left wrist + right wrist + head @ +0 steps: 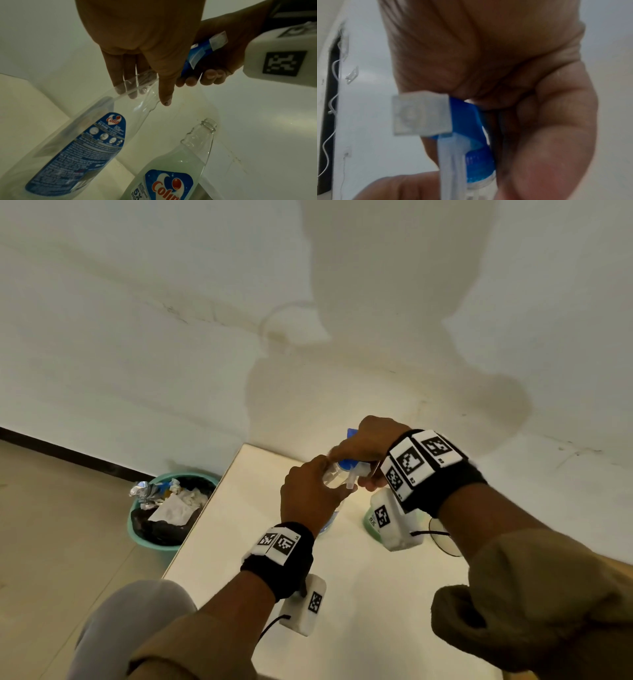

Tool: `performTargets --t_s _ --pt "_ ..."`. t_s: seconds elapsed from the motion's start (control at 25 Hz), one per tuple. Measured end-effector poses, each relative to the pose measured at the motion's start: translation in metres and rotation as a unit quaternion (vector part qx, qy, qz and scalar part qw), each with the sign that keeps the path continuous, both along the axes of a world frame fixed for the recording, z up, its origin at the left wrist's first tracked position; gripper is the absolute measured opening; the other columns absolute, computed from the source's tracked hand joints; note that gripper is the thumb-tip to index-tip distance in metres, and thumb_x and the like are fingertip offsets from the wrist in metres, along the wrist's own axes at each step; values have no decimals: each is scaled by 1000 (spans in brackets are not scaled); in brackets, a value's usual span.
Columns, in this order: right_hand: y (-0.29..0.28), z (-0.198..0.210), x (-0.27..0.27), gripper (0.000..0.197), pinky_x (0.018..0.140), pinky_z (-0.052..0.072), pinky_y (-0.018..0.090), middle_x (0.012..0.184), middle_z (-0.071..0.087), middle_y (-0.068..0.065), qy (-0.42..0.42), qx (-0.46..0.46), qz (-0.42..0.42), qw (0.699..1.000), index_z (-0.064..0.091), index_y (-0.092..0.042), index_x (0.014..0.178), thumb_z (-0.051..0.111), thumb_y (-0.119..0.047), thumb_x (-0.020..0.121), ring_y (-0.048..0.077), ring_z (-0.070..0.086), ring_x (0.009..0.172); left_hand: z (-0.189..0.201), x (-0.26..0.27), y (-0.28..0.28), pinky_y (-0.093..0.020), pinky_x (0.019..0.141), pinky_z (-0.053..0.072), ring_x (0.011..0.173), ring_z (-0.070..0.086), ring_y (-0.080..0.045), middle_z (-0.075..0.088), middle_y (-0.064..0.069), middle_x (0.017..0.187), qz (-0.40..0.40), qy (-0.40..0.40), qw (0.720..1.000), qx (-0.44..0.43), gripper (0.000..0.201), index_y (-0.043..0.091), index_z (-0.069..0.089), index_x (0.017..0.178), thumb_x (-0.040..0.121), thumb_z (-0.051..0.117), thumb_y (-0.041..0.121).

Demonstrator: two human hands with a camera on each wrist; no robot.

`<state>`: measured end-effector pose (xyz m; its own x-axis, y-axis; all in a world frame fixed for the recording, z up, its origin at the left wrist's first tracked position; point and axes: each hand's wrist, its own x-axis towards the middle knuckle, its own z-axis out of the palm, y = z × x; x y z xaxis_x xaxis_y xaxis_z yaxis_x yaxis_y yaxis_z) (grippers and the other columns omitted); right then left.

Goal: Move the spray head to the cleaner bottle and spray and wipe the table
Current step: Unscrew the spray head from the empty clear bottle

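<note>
Over the far left part of the white table (359, 628), both hands meet at the top of one bottle; left hand (310, 494) wraps the upper part of a clear, near-empty bottle (77, 142), fingers seen through the plastic in the left wrist view, thumb laid down along the neck; bottle is tilted in that view, blue back label toward the camera. Right hand (368, 445) is clenched around the blue spray head (467, 129), which sits at the mouth of the held bottle; white nozzle block and pale trigger stick out from the fist in the right wrist view; blue collar at the bottle mouth; cannot tell whether the collar is threaded on or loose.

Cleaner bottle (180, 169) stands on the table just beside the held one, on the right-hand side; neck is open and uncapped; pale greenish liquid fills it up to the shoulder; front label reads "Colin". In the head view only a green patch of it shows under the right wrist camera.

Both wrists carry black bands with white marker blocks; khaki sleeves. A teal waste bin (164, 542) with a black liner and crumpled paper stands on the floor off the table's left edge, against the white wall (137, 320).
</note>
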<state>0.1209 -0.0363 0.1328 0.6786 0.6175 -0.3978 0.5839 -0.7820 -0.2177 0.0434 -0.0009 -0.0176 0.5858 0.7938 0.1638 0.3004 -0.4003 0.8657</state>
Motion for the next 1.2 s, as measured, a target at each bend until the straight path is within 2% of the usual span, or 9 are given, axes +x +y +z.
performTargets --t_s 0.08,0.24,0.36,0.48,0.56,0.68,0.88,1.04,1.2 --pt "5 -2 -3 35 90 58 41 95 72 15 -17 -1 -15 1000 51 -10 67 77 -32 77 31 71 98 1 0 -2 -33 69 51 78 64 -18 71 6 83 8 2 1000 8 43 23 62 89 66 74 57" --pt "6 -6 -2 38 77 59 33 69 64 7 -39 -7 -20 999 52 -12 63 80 -34 74 25 67 76 3 -2 -5 -30 68 46 80 63 -19 71 4 85 6 -3 1000 13 41 22 64 92 68 74 54" --pt "6 -11 0 37 56 49 26 66 59 5 -39 -4 -26 999 48 -12 64 79 -30 74 22 62 69 4 -3 -4 -27 64 37 72 56 -19 68 4 78 -5 4 1000 14 38 22 62 87 69 73 54" --pt "1 -13 3 41 48 36 22 66 49 2 -55 6 -12 998 42 -13 67 78 -30 74 14 48 57 3 -2 0 -24 61 35 62 51 -13 62 7 70 -20 -13 1000 -3 35 23 58 78 67 76 51" --pt "-3 -14 7 42 48 31 22 70 45 0 -62 14 12 998 43 -13 74 78 -36 76 11 42 57 2 0 2 -20 57 31 56 46 -7 57 10 66 -28 -17 999 -3 35 24 56 76 66 78 48" --pt "-8 -17 11 49 50 30 21 74 43 0 -70 22 48 996 43 -11 93 77 -43 77 11 41 61 3 1 4 -15 55 29 53 45 -1 56 10 65 -41 -15 999 2 37 19 62 82 65 80 46" --pt "-12 -20 15 49 59 36 23 82 49 3 -85 29 87 992 44 -10 95 75 -43 78 19 49 77 7 1 7 -12 54 29 53 45 -1 51 15 60 -67 -5 998 -14 35 23 59 80 63 82 43" --pt "-9 -20 21 51 68 40 28 91 50 4 -89 17 127 988 49 -9 103 73 -48 79 18 50 79 9 1 11 -15 56 34 55 48 -4 58 9 66 -69 -3 997 -26 39 20 63 83 61 83 45" --pt "-10 -13 26 58 72 41 29 100 54 4 -95 -21 178 979 52 -11 110 68 -57 80 18 52 82 7 1 9 -15 65 43 67 58 -5 64 11 74 -68 0 997 -36 40 23 65 91 63 82 47"
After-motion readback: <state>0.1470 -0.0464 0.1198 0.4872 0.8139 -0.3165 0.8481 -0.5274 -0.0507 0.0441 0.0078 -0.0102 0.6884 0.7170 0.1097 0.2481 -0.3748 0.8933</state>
